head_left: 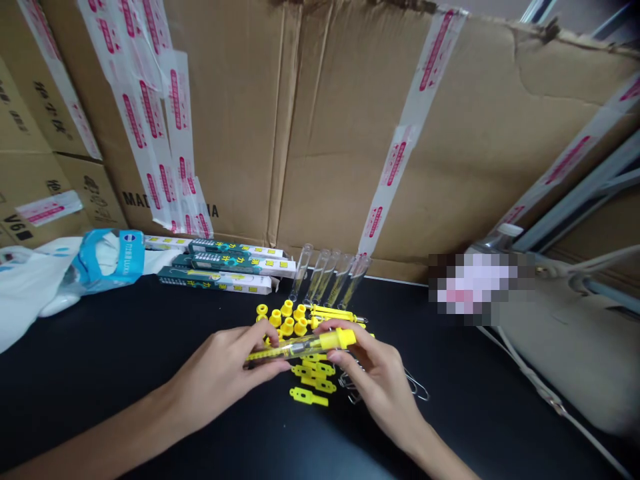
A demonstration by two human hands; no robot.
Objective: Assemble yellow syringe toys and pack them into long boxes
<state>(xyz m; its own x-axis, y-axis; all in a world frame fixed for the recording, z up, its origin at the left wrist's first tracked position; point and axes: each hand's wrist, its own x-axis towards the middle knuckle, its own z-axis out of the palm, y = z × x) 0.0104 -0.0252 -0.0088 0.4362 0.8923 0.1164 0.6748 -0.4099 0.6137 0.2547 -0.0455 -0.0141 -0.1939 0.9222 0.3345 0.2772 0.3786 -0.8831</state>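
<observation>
A spring scale (287, 348), a clear tube with a yellow scale and a spring inside, lies nearly level between my hands. My left hand (235, 360) is closed around the tube's left end. At the right end, my right hand (375, 363) pinches near the yellow cap (337, 339), which sits at the tube's mouth. Just behind lie several loose yellow caps (287, 326) and yellow rods (333, 312) with metal springs. Flat yellow tabs (309, 397) rest below the tube. Wire hooks (417, 387) are partly hidden by my right hand.
Several clear tubes (320, 277) stand in a row towards the cardboard wall (340, 167). Printed boxes (215, 280) lie at the back left, beside a blue and white plastic pack (110, 257). On the right are a bottle (505, 233) and a beige bag (565, 340) with straps.
</observation>
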